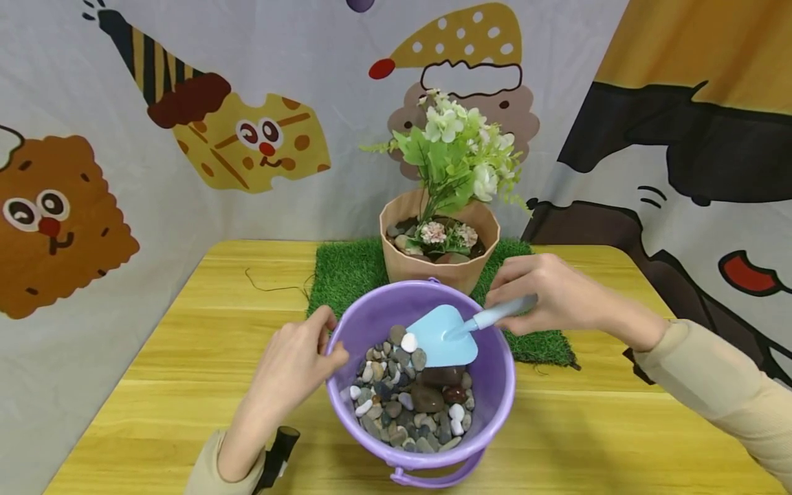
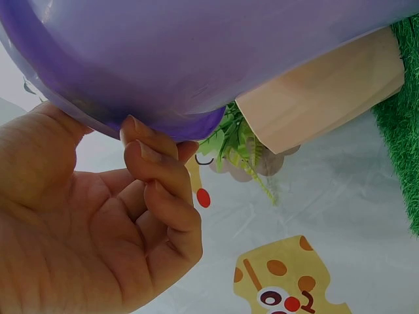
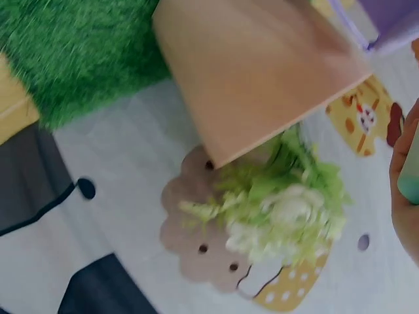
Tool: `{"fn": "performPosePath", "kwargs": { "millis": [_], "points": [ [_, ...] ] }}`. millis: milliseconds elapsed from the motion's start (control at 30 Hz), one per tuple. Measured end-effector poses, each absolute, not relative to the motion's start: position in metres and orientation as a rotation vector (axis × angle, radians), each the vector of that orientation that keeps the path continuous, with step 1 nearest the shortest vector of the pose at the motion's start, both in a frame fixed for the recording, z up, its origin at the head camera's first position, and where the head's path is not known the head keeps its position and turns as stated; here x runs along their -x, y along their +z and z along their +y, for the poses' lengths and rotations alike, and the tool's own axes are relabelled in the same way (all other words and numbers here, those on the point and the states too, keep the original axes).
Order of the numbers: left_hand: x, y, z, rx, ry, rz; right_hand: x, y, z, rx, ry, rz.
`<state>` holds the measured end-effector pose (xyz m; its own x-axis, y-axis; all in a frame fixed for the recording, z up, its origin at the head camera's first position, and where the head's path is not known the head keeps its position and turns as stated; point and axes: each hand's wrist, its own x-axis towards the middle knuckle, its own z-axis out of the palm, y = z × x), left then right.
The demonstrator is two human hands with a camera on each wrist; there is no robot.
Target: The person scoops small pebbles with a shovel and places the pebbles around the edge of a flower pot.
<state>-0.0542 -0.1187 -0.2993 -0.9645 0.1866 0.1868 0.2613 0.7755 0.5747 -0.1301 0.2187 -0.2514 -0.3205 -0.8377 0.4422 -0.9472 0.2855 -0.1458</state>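
Observation:
A purple bucket (image 1: 504, 412) holds many small pebbles (image 1: 396, 412) and a few larger brown stones (image 1: 427, 399). My left hand (image 1: 295, 361) grips the bucket's left rim; in the left wrist view its fingers (image 2: 167, 176) curl up at the rim. My right hand (image 1: 553, 295) holds a toy shovel (image 1: 442, 337) by its grey-white handle. The light blue blade is inside the bucket, its tip at the pebbles, with a white pebble (image 1: 409, 342) at its left edge. Only a sliver of the right hand (image 3: 404, 176) shows in the right wrist view.
Behind the bucket, a peach flowerpot (image 1: 433, 271) with white flowers (image 1: 458, 130), leaves and stones stands on a green turf mat (image 1: 349, 268). The wooden table (image 1: 185, 385) meets a printed cloth backdrop (image 1: 346, 137). The bucket's handle (image 1: 442, 478) hangs toward the front.

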Motion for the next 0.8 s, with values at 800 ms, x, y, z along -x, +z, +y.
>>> {"fn": "performPosePath", "kwargs": {
  "millis": [800],
  "points": [
    [0.054,-0.300,-0.119,0.370,-0.945,-2.847,0.154,-0.223,0.284,-1.198,0.321,-2.455]
  ]
}}
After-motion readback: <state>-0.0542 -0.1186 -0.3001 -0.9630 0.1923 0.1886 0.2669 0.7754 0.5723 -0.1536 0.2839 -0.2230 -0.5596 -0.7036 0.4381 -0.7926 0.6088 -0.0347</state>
